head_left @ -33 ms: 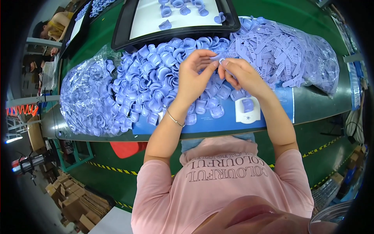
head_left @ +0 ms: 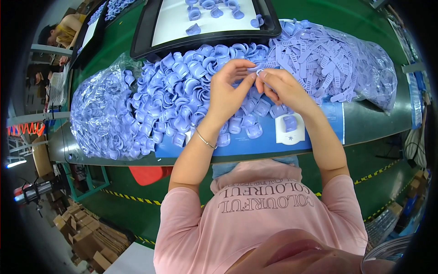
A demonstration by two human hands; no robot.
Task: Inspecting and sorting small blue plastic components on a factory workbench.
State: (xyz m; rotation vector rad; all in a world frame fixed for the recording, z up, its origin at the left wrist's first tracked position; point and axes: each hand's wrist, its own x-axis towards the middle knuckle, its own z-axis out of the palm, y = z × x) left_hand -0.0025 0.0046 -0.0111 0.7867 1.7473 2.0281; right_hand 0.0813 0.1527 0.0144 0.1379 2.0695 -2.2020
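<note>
I see both hands pinching one small lilac piece (head_left: 256,71) over the heap (head_left: 182,91). Left hand (head_left: 228,91) steadies; right hand (head_left: 280,89) works, fingertips meeting for control.

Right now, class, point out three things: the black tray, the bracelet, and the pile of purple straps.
black tray (head_left: 207,40): head view, on its near rim.
bracelet (head_left: 206,140): head view, on the band across the left wrist.
pile of purple straps (head_left: 333,59): head view, on the middle of the heap.
</note>
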